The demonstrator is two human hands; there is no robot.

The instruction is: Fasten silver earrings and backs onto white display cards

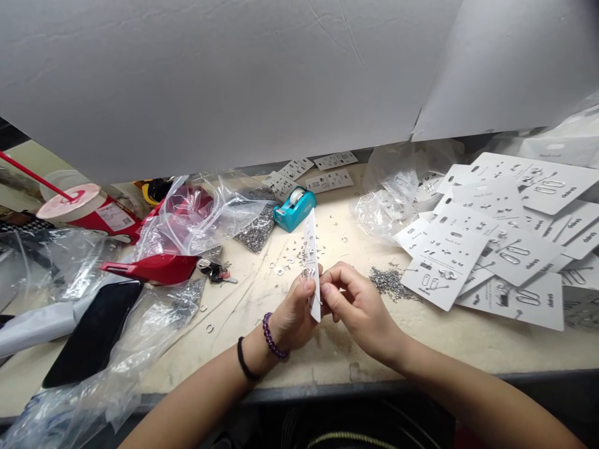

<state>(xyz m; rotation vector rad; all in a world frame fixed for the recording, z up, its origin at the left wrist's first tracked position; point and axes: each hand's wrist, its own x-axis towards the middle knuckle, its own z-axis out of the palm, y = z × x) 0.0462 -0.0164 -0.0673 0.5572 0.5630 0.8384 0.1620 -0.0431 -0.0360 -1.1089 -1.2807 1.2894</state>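
Observation:
My left hand (294,315) grips a narrow white jewellery card (311,249) near its lower end, holding it edge-on and upright over the bench. My right hand (355,302) is closed beside the card's lower edge, with the fingertips pinched against it; what they hold is too small to make out. Small metal rings and studs (299,257) lie scattered on the beige bench just behind the card. The left wrist wears a purple bead bracelet and a black band.
A teal tape dispenser (294,209) stands behind the card. Stacked white cards (491,249) fill the right side, with a pile of small metal parts (390,284) before them. Left: plastic bags (206,212), a red scoop (154,268), a black phone (93,330), a lidded cup (79,206).

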